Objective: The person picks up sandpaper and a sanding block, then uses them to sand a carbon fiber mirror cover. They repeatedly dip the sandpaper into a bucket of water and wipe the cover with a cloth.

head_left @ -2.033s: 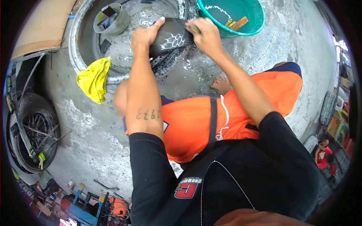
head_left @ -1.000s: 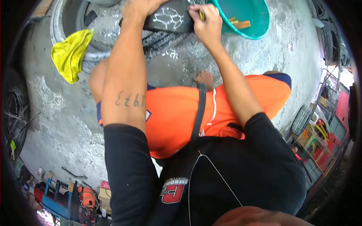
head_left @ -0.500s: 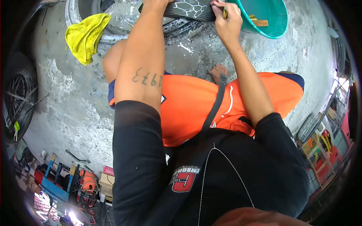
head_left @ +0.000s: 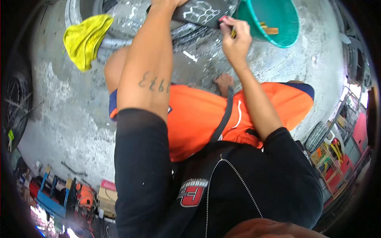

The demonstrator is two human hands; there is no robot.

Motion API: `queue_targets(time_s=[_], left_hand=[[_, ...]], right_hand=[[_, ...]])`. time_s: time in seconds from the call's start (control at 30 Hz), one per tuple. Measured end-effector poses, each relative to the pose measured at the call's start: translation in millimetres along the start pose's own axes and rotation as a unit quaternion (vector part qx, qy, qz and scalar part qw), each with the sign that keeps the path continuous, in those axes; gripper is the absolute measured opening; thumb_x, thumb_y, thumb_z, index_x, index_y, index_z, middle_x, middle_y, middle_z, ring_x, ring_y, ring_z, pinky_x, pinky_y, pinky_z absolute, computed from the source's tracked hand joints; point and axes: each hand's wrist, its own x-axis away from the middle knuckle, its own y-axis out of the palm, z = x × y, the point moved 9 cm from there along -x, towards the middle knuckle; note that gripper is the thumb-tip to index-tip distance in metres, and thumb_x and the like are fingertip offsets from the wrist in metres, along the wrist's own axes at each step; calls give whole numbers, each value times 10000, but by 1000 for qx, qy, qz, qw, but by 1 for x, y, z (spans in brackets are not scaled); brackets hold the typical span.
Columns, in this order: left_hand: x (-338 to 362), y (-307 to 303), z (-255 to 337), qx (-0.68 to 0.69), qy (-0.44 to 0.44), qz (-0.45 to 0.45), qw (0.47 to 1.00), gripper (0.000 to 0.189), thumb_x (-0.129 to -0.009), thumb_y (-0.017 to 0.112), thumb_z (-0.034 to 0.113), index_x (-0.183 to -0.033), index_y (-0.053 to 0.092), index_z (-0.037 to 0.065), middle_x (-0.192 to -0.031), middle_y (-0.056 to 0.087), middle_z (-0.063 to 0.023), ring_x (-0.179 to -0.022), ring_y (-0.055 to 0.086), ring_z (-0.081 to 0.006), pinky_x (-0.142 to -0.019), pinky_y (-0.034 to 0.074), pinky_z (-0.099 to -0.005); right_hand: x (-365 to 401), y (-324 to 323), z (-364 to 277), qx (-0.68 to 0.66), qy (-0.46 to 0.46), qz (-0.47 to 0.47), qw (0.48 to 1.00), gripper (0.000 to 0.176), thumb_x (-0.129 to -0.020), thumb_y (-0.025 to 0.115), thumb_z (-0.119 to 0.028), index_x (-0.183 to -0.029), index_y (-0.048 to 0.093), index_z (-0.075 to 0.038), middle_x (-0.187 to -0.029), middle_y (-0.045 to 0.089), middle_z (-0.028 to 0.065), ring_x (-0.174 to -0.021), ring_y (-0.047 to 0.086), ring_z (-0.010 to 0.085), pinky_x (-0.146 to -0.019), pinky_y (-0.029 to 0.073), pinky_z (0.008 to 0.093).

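A dark, long piece with a white honeycomb pattern [head_left: 201, 12] lies across the top of the view, in front of the tires. My left hand [head_left: 171, 3] is at its left end, closed on it, with most of its fingers cut off by the frame's upper edge. At the right end of the piece, my right hand [head_left: 237, 39] is closed in a pinch around a small thing with pink and yellow-black parts [head_left: 233, 33]. Its kind is mostly hidden by the fingers.
A teal basin [head_left: 293, 29] with water and a wooden-looking block [head_left: 271, 31] stands right of my right hand. A yellow cloth [head_left: 85, 41] hangs over a tire [head_left: 113, 48] at left. My bare foot [head_left: 225, 81] rests on wet concrete. Tools and boxes [head_left: 106, 196] line the lower left.
My right hand has shifted slightly down and left along the dark piece's end, and the piece looks more tilted. The whole view has turned slightly. My left hand stays on the piece.
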Motion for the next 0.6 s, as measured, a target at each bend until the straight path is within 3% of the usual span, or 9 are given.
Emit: queue_targets(time_s=[0.03,0.17,0.23,0.3,0.37,0.43,0.5,0.6], left_hand=[[1,-3,1,11,14,36,999,949,-689,703,765,-1170,711,-53,-1268,631,-322,-1249,598,-406,-1064,459,-451],[7,0,4,-32,-59,-61,996,954,-704,700,755,-1230,682,-40,-1255,637,-321,-1226,612,-409,-1051,472,-448],[5,2,3,-12,-31,-35,999,958,-700,700,762,-1199,691,-55,-1216,658,-318,-1191,635,-407,-1016,498,-442],[-6,14,-13,-67,-34,-38,996,1108,-622,623,915,-1320,666,56,-1265,675,-237,-1217,635,-369,-1061,463,-447],[-5,15,-13,-77,-42,-48,995,1109,-625,638,901,-1326,658,41,-1268,668,-253,-1219,631,-381,-1067,460,-430],[9,-6,-3,-39,-53,38,997,963,-691,703,770,-1136,706,-84,-1160,680,-317,-1152,658,-401,-974,522,-434],[11,-2,0,-16,-86,-45,995,1019,-677,705,782,-1175,679,-106,-1207,660,-325,-1182,644,-401,-1006,502,-440],[7,-3,-1,-38,-63,-24,997,1037,-674,703,791,-1204,669,-99,-1229,650,-329,-1192,631,-423,-1026,487,-455]], right_hand=[[-1,2,2,-12,6,3,1000,164,-795,812,-62,-936,729,-74,-960,725,108,-924,681,271,-843,524,360],[-53,19,3,16,-43,-19,999,96,-830,770,-78,-906,715,-60,-950,725,106,-877,663,315,-806,487,375],[-34,15,3,28,-32,29,999,84,-834,761,-66,-903,714,-55,-960,721,107,-871,656,305,-793,485,381],[-5,2,-3,-4,16,65,998,98,-821,767,-39,-896,707,-53,-940,712,112,-859,649,301,-764,492,387],[-15,5,-1,-10,-5,53,999,119,-805,767,-29,-894,690,-48,-915,692,127,-845,629,329,-752,487,407],[-23,8,0,4,-20,25,999,131,-793,762,-19,-885,672,-42,-866,659,136,-824,604,360,-747,480,428],[-40,14,6,23,-23,23,999,127,-793,757,-11,-883,672,-41,-846,648,126,-835,604,358,-752,480,427],[-19,4,-6,17,-6,54,998,123,-800,758,-5,-887,680,-42,-847,660,122,-838,616,344,-746,481,414]])
